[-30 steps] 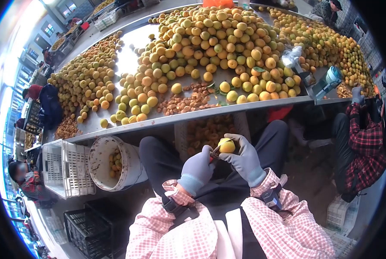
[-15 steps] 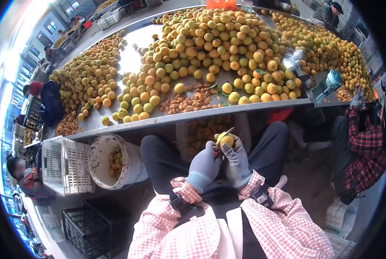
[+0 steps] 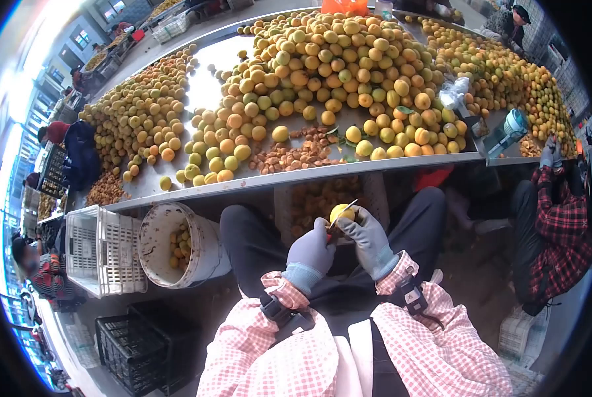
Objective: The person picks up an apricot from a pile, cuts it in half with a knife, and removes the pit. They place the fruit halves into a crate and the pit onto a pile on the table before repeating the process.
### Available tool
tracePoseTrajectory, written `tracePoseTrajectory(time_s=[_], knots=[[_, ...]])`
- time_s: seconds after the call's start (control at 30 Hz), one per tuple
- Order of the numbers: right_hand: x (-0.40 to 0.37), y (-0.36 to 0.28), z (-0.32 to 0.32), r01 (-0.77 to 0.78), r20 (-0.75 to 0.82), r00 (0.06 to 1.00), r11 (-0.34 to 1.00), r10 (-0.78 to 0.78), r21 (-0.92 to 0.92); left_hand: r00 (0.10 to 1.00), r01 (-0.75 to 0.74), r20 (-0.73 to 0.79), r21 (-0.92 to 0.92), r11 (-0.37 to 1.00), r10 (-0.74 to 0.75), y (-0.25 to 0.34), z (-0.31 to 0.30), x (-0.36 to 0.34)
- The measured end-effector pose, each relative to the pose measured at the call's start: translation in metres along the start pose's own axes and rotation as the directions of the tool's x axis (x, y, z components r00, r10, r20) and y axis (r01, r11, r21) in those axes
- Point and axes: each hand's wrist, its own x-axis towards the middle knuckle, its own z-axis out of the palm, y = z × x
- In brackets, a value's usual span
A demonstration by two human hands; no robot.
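Note:
My left hand (image 3: 307, 257), in a grey glove, is closed round a small knife (image 3: 350, 206); a bit of red shows at its handle, and the thin blade points up and to the right. Facing it, my gloved right hand (image 3: 370, 242) pinches a yellow apricot (image 3: 341, 212) between thumb and fingers. The blade lies against the fruit, partly across it. Both hands are held close together over my lap, just above a white crate (image 3: 379, 198) of halved apricots under the table edge.
A metal table (image 3: 243, 187) bears heaps of apricots (image 3: 316, 59) and a pile of brown pits (image 3: 293, 159). On the left stand a white bucket (image 3: 207, 255) with fruit and white crates (image 3: 84, 255). A turquoise-lidded bottle (image 3: 509, 129) is at the right; a person in plaid (image 3: 560, 231) sits beyond.
My right hand has turned and shifted slightly right, its fingers less wrapped round the apricot. The fruit now sits a little further left, near the left hand's fingertips.

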Motion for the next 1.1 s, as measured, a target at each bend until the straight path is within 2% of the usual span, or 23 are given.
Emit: tracePoseTrajectory(time_s=[0.07, 0.13, 0.2, 0.23, 0.3, 0.33, 0.4, 0.43, 0.53, 0.6, 0.63, 0.7, 0.77, 0.83, 0.87, 0.9, 0.93, 0.97, 1.03, 1.07, 1.1], knots=[[-0.001, -0.002, 0.006, 0.046, -0.044, 0.998, 0.999, -0.047, -0.014, 0.998, -0.058, -0.029, 0.017, 0.998, 0.059, 0.000, 0.002, 0.001], [-0.002, -0.002, 0.007, 0.093, -0.076, 0.993, 0.995, -0.096, -0.036, 0.998, -0.010, -0.063, 0.016, 1.000, 0.011, 0.004, 0.004, 0.002], [-0.002, 0.004, 0.003, -0.048, -0.031, 0.998, 0.965, 0.058, 0.257, 0.998, 0.001, -0.060, 0.030, 1.000, 0.001, 0.004, 0.004, 0.002], [0.000, 0.009, -0.001, -0.048, -0.031, 0.998, 0.965, 0.058, 0.258, 0.999, 0.008, -0.051, 0.045, 0.999, -0.006, 0.004, 0.005, 0.002], [0.004, 0.014, -0.006, -0.032, 0.001, 0.999, 0.990, 0.032, 0.139, 0.999, 0.002, -0.051, 0.047, 0.999, 0.001, -0.001, 0.007, 0.003], [0.004, 0.015, -0.007, -0.032, 0.000, 0.999, 0.989, 0.032, 0.142, 0.999, -0.005, -0.050, 0.049, 0.999, 0.007, -0.003, 0.008, 0.003], [0.002, 0.004, 0.002, 0.120, -0.051, 0.991, 0.984, -0.127, -0.130, 0.998, -0.032, -0.052, 0.045, 0.998, 0.035, -0.006, 0.006, 0.004], [-0.001, -0.003, 0.006, 0.117, -0.056, 0.991, 0.985, -0.124, -0.127, 0.997, -0.058, -0.053, 0.039, 0.998, 0.060, -0.007, 0.006, 0.003], [-0.004, -0.013, 0.007, 0.089, -0.058, 0.994, 0.993, -0.093, -0.073, 0.998, -0.039, -0.054, 0.056, 0.998, 0.042, -0.003, 0.009, 0.005], [0.001, 0.004, -0.003, -0.012, -0.064, 0.998, 0.996, 0.018, 0.092, 0.999, -0.017, -0.035, 0.051, 0.999, 0.018, 0.005, 0.003, 0.004], [0.003, 0.009, -0.005, -0.013, -0.064, 0.998, 0.996, 0.019, 0.092, 1.000, 0.008, -0.014, 0.046, 0.999, -0.008, 0.008, 0.001, 0.004], [0.005, 0.014, -0.006, -0.081, 0.006, 0.996, 0.940, 0.084, 0.332, 1.000, 0.021, 0.003, 0.038, 0.999, -0.021, 0.007, 0.000, 0.003], [0.007, 0.018, -0.009, -0.060, -0.039, 0.996, 0.942, 0.078, 0.331, 0.999, 0.032, 0.020, 0.030, 0.999, -0.033, 0.002, 0.000, 0.002], [0.008, 0.013, -0.016, -0.038, -0.088, 0.994, 0.944, 0.070, 0.327, 0.996, -0.082, 0.020, -0.188, 0.979, 0.087, -0.013, 0.003, -0.003], [0.009, 0.005, -0.022, -0.122, -0.082, 0.983, 0.912, 0.167, 0.392, 0.995, -0.085, 0.026, -0.187, 0.979, 0.092, -0.016, 0.002, -0.001], [0.009, -0.002, -0.027, -0.204, -0.071, 0.962, 0.866, 0.264, 0.456, 0.990, -0.137, -0.046, -0.389, 0.911, 0.130, -0.019, 0.002, 0.000], [0.007, -0.006, -0.030, -0.246, -0.077, 0.948, 0.866, 0.308, 0.435, 0.981, -0.193, -0.125, -0.571, 0.798, 0.148, -0.020, 0.003, 0.000], [0.006, -0.003, -0.034, -0.245, -0.080, 0.948, 0.866, 0.308, 0.435, 0.981, -0.192, -0.122, -0.573, 0.797, 0.148, -0.012, -0.003, 0.001], [0.004, 0.005, -0.039, -0.288, 0.007, 0.954, 0.903, 0.301, 0.320, 1.000, 0.013, 0.026, -0.739, 0.673, 0.010, 0.008, -0.020, 0.002], [-0.002, 0.001, -0.037, -0.331, 0.004, 0.941, 0.914, 0.340, 0.235, 0.997, -0.054, -0.003, -0.723, 0.688, 0.074, 0.008, -0.019, 0.005], [-0.006, -0.004, -0.033, -0.329, 0.002, 0.941, 0.914, 0.338, 0.236, 0.997, -0.055, -0.002, -0.723, 0.688, 0.077, 0.010, -0.017, 0.006]])
